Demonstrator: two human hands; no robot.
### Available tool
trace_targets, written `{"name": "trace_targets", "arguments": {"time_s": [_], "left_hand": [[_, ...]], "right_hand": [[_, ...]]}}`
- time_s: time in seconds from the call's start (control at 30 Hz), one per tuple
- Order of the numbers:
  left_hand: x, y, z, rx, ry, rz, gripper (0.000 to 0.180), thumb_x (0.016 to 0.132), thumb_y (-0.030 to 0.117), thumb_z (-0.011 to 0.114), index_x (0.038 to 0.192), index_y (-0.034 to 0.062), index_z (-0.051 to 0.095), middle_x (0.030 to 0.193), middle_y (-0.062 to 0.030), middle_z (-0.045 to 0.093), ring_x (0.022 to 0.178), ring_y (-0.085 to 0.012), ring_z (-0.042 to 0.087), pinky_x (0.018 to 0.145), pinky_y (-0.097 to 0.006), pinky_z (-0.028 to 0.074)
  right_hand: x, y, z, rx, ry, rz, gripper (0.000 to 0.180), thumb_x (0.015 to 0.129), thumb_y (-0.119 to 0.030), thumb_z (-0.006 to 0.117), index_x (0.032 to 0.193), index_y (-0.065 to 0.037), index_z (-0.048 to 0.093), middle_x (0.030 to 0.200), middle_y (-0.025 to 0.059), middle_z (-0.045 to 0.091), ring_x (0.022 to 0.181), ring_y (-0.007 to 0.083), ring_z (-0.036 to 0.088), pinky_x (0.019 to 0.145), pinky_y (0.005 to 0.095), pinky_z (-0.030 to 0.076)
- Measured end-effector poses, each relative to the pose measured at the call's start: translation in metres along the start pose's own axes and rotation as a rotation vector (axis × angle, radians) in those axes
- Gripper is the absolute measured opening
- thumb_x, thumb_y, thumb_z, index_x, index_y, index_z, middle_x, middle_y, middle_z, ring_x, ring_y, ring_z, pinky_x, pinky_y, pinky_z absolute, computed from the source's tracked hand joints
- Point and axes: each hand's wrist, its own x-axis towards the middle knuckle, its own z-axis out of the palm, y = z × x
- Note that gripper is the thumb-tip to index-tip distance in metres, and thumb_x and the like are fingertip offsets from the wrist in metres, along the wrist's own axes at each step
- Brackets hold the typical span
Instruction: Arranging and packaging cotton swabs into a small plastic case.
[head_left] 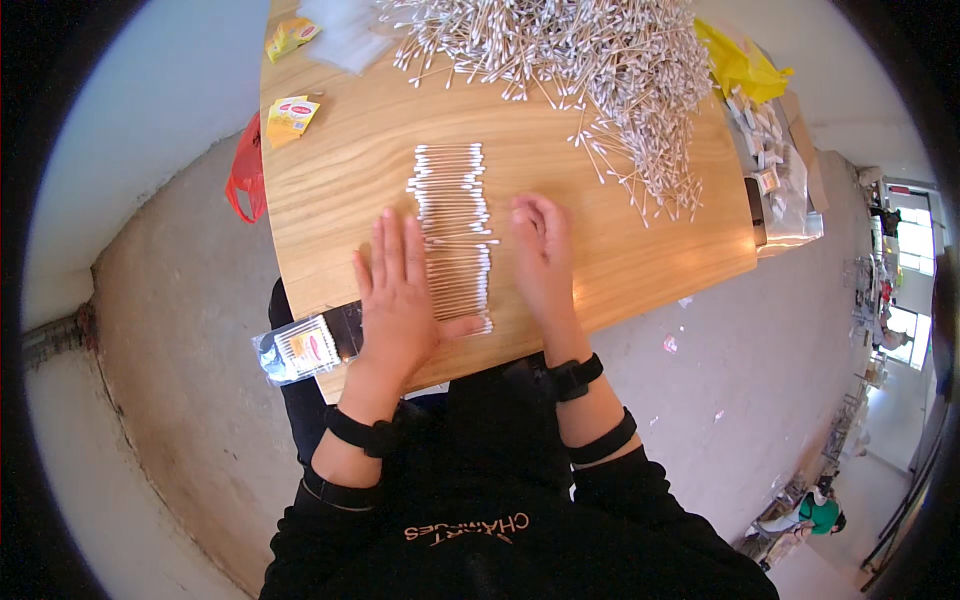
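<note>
Cotton swabs lie side by side in a long row (455,205) on the wooden table, their white tips lined up roughly along both sides. A few stick out unevenly, one of them near the middle on the right. Along the row's left edge my left hand (395,285) rests flat with fingers stretched away from me. Its thumb reaches right across the near end of the row. To the right of the row, a small gap apart, my right hand (543,255) is closed with curled fingers, and no swab shows in it. A large heap of loose swabs (570,50) covers the far part of the table.
A clear pack of swabs (305,348) lies at the near left table edge, beside a dark strip. Yellow printed packets (291,118) and clear plastic bags (345,30) are at the far left. A red bag (246,170) hangs left; a yellow bag (745,65) and small packs (765,140) lie right.
</note>
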Motion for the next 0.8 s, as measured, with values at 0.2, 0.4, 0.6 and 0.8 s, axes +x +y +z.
{"name": "trace_targets", "arguments": {"time_s": [0.2,0.4,0.6,0.8], "left_hand": [[0.016,-0.005,0.003,0.066,-0.040,0.003,0.137,0.051,0.062,0.080,0.146,-0.0082,0.010,0.154,-0.0229,0.013,0.145,-0.0349,0.010,0.114,-0.054,0.010],[0.020,-0.010,0.005,-0.029,0.028,0.019,0.135,0.054,0.062,0.078,0.147,-0.0059,0.007,0.154,-0.0252,0.009,0.145,-0.0368,0.007,0.113,-0.056,0.010],[0.046,-0.008,0.006,0.110,0.018,0.074,0.129,0.057,0.064,0.075,0.148,-0.0024,0.014,0.157,-0.0178,0.011,0.145,-0.0312,0.010,0.115,-0.053,0.007],[0.051,0.003,0.004,0.173,-0.063,0.056,0.125,0.059,0.065,0.074,0.149,-0.0001,0.017,0.157,-0.0157,0.009,0.146,-0.0288,0.007,0.115,-0.052,0.006]], "right_hand": [[-0.005,-0.002,0.028,-0.074,-0.153,-0.074,0.039,0.099,-0.019,0.044,0.133,0.001,0.041,0.133,0.0170,0.040,0.123,0.0270,0.044,0.105,0.0379,0.036],[0.010,0.022,0.035,0.421,-0.034,-0.044,0.058,0.103,-0.039,0.033,0.142,0.004,0.026,0.144,0.0191,0.032,0.138,0.0280,0.028,0.116,0.0380,0.019],[0.031,0.014,0.031,0.432,-0.096,0.058,0.065,0.102,-0.043,0.032,0.144,0.004,0.020,0.147,0.0201,0.028,0.140,0.0285,0.025,0.117,0.0394,0.017],[0.035,0.017,0.036,0.431,-0.139,0.063,0.063,0.102,-0.042,0.031,0.143,0.005,0.021,0.145,0.0192,0.030,0.138,0.0266,0.027,0.116,0.0390,0.018]]}}
